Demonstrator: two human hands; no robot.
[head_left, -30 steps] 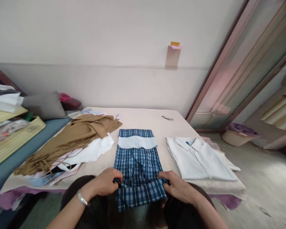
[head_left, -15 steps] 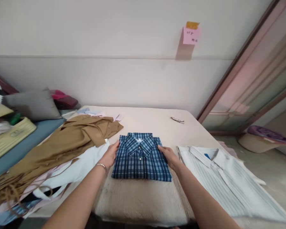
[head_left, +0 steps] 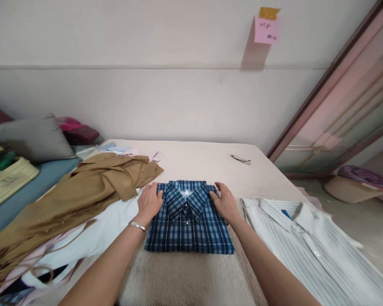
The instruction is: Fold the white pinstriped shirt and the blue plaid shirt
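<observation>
In front of me lies a blue plaid shirt (head_left: 188, 231), folded into a neat rectangle with its collar at the far side and small buttons down the middle. My left hand (head_left: 149, 203) grips the shirt's far left edge, thumb on top of the cloth. At the far right edge my right hand (head_left: 225, 203) has its thumb and fingers closed round the folded cloth. The undersides of both hands' grips are hidden. Beneath the shirt is a beige textured cover (head_left: 191, 276).
A brown garment (head_left: 92, 191) and white clothing (head_left: 108, 225) lie piled at left. A striped white shirt (head_left: 293, 242) is spread at right. Glasses (head_left: 241, 160) rest farther back. A grey pillow (head_left: 32, 138), a yellow basket (head_left: 11, 180) and a pink note (head_left: 267, 29) on the wall also show.
Both hands have slid from the shirt's sides to its far corners. The view has tilted down and shifted slightly. The plaid shirt stays folded.
</observation>
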